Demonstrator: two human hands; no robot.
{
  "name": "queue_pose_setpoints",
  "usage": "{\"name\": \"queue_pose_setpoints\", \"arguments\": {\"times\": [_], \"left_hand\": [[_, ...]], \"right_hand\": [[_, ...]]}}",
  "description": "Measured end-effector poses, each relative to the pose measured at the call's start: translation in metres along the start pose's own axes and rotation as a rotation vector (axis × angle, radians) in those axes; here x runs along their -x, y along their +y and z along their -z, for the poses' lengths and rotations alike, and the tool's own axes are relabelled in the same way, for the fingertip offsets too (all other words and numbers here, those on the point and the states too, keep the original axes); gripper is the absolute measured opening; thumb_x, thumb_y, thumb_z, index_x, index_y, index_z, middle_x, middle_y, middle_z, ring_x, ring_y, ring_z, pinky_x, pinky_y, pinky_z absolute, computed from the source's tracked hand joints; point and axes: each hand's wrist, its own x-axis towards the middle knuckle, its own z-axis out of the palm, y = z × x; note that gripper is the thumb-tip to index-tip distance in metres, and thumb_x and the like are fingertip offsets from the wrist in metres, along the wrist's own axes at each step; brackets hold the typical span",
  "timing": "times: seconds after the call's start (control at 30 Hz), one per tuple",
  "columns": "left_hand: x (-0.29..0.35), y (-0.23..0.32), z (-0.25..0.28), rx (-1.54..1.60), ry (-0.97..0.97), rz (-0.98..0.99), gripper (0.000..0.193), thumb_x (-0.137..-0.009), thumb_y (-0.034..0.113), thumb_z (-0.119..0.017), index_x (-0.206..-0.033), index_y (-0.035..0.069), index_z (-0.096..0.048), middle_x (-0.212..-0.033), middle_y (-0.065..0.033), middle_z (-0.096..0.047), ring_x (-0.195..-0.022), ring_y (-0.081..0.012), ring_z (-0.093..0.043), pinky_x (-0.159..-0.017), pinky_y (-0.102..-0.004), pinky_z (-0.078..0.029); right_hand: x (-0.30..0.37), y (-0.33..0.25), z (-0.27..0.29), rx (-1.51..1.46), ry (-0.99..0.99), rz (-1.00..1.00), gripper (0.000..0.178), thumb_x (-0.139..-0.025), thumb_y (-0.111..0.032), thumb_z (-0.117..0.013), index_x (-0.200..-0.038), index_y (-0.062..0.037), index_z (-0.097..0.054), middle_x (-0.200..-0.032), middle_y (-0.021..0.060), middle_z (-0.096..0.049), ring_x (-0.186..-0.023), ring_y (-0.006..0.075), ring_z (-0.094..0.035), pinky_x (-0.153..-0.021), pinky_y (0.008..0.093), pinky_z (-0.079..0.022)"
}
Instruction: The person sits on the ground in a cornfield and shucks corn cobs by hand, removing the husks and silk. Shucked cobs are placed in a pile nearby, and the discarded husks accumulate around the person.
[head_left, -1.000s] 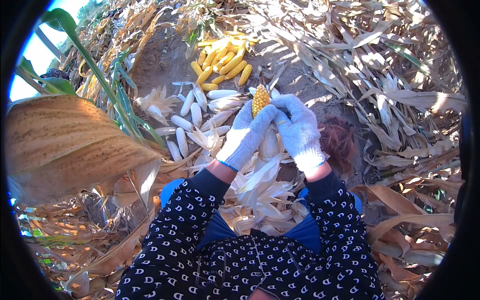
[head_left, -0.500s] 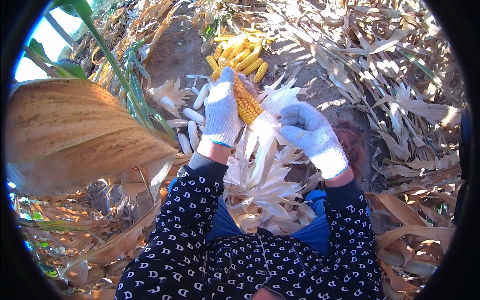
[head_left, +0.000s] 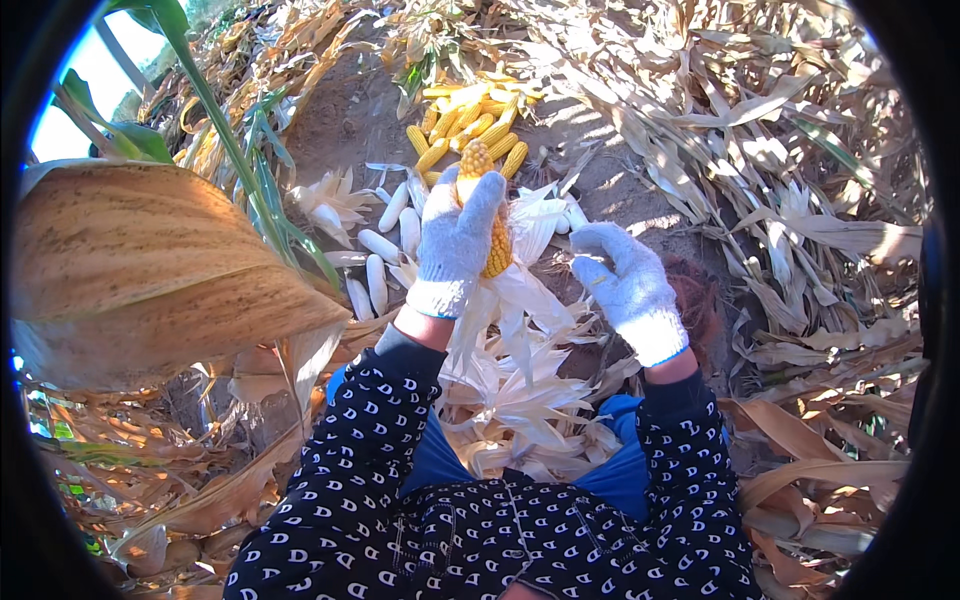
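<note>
Since the frame half a second earlier, the left hand (head_left: 457, 243) has lifted the yellow corn cob (head_left: 485, 215) slightly higher, and the right hand (head_left: 628, 290) has drawn apart from it, now lying to the cob's right with a gap of pale husk (head_left: 520, 290) between. The left hand, in a white knit glove, is closed around the cob's middle; the cob stands nearly upright, its tip above the gloved fingers. The right hand, likewise gloved, is loosely curled and its fingers touch peeled husk leaves; whether it pinches any cannot be told.

Beyond the cob, toward the far edge of the bare soil patch (head_left: 350, 120), lies a pile of husked yellow cobs (head_left: 470, 125). To the left of the hands, several white cobs (head_left: 385, 250) lie on the soil, well apart from the yellow pile. Open soil remains between these groups. Dry, papery stalks and leaves (head_left: 780, 180) crowd the right side. A broad, brown, speckled leaf (head_left: 150, 270) fills the left side, beside a green stalk (head_left: 220, 120). Crumpled white husks (head_left: 520, 410) heap before the person's patterned sleeves (head_left: 360, 470).
</note>
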Motion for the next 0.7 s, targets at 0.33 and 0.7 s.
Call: {"name": "queue_pose_setpoints", "arguments": {"times": [0.33,0.7], "left_hand": [[0.028,-0.014,-0.033,0.304,-0.104,0.145,0.033,-0.104,0.033,-0.067,-0.120,0.004,-0.063,-0.099,-0.0026,-0.066,-0.087,-0.0091,-0.062,-0.073,-0.0269,-0.052],[0.028,0.005,-0.019,0.362,-0.118,0.176,0.030,-0.105,0.034,-0.064,-0.116,0.006,-0.063,-0.092,-0.0034,-0.065,-0.079,-0.0131,-0.064,-0.070,-0.0274,-0.054]], "right_hand": [[0.010,0.002,-0.052,-0.343,0.039,0.045,0.089,-0.087,-0.016,-0.086,-0.160,-0.0076,-0.035,-0.134,0.0208,-0.064,-0.120,0.0279,-0.068,-0.102,0.0421,-0.056],[0.009,-0.010,-0.063,-0.137,-0.205,-0.051,0.092,-0.084,-0.023,-0.086,-0.160,-0.0042,-0.037,-0.144,0.0156,-0.061,-0.133,0.0244,-0.059,-0.112,0.0366,-0.049]]}}
